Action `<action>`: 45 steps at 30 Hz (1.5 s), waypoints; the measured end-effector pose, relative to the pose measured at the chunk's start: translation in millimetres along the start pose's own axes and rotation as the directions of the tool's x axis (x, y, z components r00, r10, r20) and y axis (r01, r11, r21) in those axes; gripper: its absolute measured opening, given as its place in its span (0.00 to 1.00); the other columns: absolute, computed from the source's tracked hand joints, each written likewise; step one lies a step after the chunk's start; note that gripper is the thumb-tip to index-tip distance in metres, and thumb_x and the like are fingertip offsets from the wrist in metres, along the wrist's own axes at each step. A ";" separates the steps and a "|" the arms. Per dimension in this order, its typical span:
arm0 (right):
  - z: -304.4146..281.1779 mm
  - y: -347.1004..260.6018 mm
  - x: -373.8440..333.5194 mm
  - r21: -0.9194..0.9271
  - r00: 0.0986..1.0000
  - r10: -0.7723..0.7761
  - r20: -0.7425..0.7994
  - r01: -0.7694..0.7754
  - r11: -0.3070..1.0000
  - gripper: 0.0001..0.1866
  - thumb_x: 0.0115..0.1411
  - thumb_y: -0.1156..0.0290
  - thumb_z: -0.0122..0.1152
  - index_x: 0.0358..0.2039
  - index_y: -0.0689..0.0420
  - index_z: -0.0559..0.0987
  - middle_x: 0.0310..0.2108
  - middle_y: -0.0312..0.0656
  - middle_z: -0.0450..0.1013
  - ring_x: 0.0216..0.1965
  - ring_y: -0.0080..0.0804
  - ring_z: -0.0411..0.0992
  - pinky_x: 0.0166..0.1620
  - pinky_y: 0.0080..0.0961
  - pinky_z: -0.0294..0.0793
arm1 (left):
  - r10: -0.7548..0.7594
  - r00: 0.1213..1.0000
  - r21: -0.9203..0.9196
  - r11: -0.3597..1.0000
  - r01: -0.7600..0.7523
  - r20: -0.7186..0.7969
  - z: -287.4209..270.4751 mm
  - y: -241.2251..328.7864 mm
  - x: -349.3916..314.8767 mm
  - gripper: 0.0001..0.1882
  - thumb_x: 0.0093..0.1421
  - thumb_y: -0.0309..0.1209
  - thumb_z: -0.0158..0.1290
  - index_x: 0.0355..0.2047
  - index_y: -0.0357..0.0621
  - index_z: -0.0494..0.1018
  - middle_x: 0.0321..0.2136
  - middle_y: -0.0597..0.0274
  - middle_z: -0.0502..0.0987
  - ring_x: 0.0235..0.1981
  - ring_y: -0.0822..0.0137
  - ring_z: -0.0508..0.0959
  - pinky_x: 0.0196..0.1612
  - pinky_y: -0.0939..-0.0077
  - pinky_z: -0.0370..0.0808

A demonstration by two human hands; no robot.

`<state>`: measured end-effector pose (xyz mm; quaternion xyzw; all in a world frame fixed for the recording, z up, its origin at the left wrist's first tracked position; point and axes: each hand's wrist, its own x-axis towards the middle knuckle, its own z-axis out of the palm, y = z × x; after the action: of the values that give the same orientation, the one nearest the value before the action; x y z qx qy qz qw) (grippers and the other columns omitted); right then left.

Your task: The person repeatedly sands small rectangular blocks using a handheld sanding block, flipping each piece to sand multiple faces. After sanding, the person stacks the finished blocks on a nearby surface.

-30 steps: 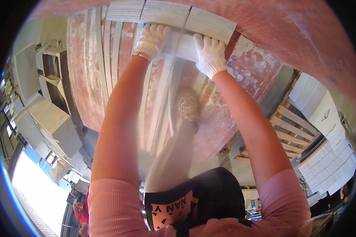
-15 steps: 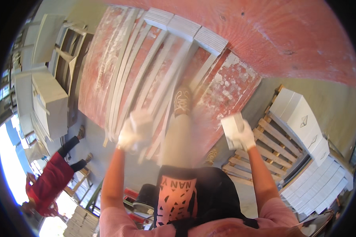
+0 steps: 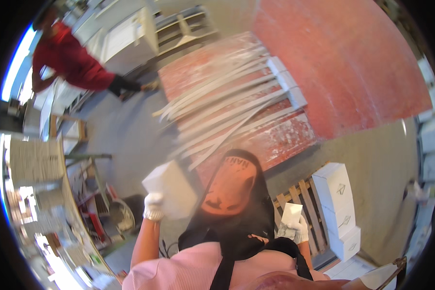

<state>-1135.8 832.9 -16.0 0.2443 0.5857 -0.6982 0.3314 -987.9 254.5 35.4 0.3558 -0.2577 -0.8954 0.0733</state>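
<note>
My left hand (image 3: 152, 207), in a white glove, grips the lower left side of a white box-like block (image 3: 170, 189). The block is tilted and slightly blurred, out in front of my left side. At my right side, the gloved right hand (image 3: 299, 229) is closed around a white rectangular piece (image 3: 292, 213), whose flat face is turned up. Its lower part is partly hidden by the fingers. Ahead, long pale strips (image 3: 227, 104) lie side by side on a worn red board (image 3: 287, 140). Along their far right ends sits a row of white blocks (image 3: 286, 82).
A large upright red panel (image 3: 343, 67) stands behind the board. To my right are a wooden pallet (image 3: 307, 208) and white boxes (image 3: 336, 193). A bucket (image 3: 122, 215) stands at left. A person in red (image 3: 75, 60) is at the upper left.
My view has turned left and my body has shifted back from the red board. Both hands are now lower and nearer me, still holding their white pieces. The person in red appears higher.
</note>
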 end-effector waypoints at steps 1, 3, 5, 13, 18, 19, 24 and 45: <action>8.5 -3.8 -6.2 -0.094 0.995 0.051 -0.081 -0.059 0.994 0.40 0.41 0.72 0.71 0.58 0.64 0.72 0.47 0.47 0.78 0.46 0.43 0.79 0.50 0.42 0.80 | -0.013 1.000 0.002 1.000 0.013 -0.027 -10.0 -2.7 -11.5 0.39 0.43 0.28 0.61 0.59 0.28 0.69 0.50 0.44 0.80 0.50 0.44 0.81 0.59 0.45 0.78; 32.7 -12.0 -0.7 -0.176 0.998 0.063 -0.026 -0.067 0.982 0.39 0.41 0.72 0.71 0.58 0.64 0.73 0.47 0.47 0.78 0.46 0.43 0.79 0.50 0.43 0.80 | 0.084 0.990 0.010 0.996 -0.083 -0.118 -20.0 -12.9 -34.3 0.22 0.50 0.28 0.59 0.47 0.35 0.76 0.40 0.54 0.81 0.41 0.55 0.81 0.49 0.55 0.79; 62.5 -11.0 10.3 -0.204 0.994 0.088 0.058 -0.075 0.976 0.39 0.41 0.72 0.70 0.58 0.63 0.73 0.47 0.47 0.78 0.46 0.44 0.79 0.50 0.43 0.80 | 0.133 0.984 -0.057 0.988 -0.140 -0.117 -22.6 -20.6 -52.3 0.06 0.57 0.28 0.57 0.34 0.43 0.82 0.30 0.64 0.81 0.31 0.66 0.80 0.39 0.65 0.79; 209.0 51.1 43.8 -0.287 0.941 0.218 0.259 -0.141 0.948 0.38 0.43 0.71 0.69 0.58 0.62 0.73 0.48 0.47 0.77 0.46 0.44 0.78 0.50 0.44 0.80 | 0.120 0.992 -0.351 0.931 -0.096 0.046 -91.5 -23.2 -126.9 0.19 0.56 0.27 0.61 0.48 0.37 0.78 0.40 0.57 0.82 0.40 0.61 0.82 0.46 0.64 0.80; 321.3 132.3 30.9 -0.338 0.898 0.304 0.318 -0.193 0.921 0.37 0.44 0.70 0.69 0.58 0.61 0.73 0.48 0.47 0.77 0.46 0.45 0.78 0.50 0.45 0.80 | 0.235 0.972 -0.413 0.887 -0.207 0.019 -208.4 11.4 -213.8 0.26 0.53 0.23 0.60 0.55 0.36 0.75 0.48 0.52 0.81 0.48 0.56 0.81 0.55 0.57 0.77; 340.7 147.4 26.1 -0.356 0.886 0.328 0.328 -0.206 0.912 0.37 0.44 0.70 0.68 0.58 0.61 0.73 0.48 0.47 0.77 0.46 0.45 0.78 0.50 0.45 0.80 | 0.298 0.955 -0.382 0.883 -0.274 0.003 -233.2 20.1 -231.5 0.29 0.52 0.23 0.61 0.57 0.39 0.74 0.50 0.55 0.80 0.51 0.58 0.79 0.57 0.59 0.76; 407.9 200.9 2.4 -0.440 0.821 0.437 0.367 -0.260 0.860 0.36 0.45 0.69 0.68 0.58 0.60 0.73 0.48 0.47 0.77 0.46 0.46 0.78 0.50 0.46 0.80 | 0.481 0.841 -0.013 0.866 -0.499 -0.246 -339.8 30.1 -335.5 0.27 0.53 0.23 0.62 0.56 0.40 0.75 0.48 0.57 0.81 0.48 0.60 0.81 0.54 0.59 0.78; 533.0 305.4 -129.1 -0.625 0.501 0.692 0.519 -0.330 0.707 0.26 0.48 0.74 0.63 0.50 0.65 0.77 0.43 0.53 0.79 0.42 0.52 0.79 0.47 0.52 0.83 | 0.486 -0.106 0.425 0.614 -0.665 -0.868 -536.0 -201.8 -566.5 0.04 0.54 0.34 0.57 0.24 0.52 0.78 0.20 0.64 0.76 0.24 0.61 0.79 0.28 0.64 0.74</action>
<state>-796.6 304.7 -18.5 0.0316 0.4438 -0.4439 0.7778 -198.7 386.2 -57.9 0.6607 -0.2144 -0.3673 0.6185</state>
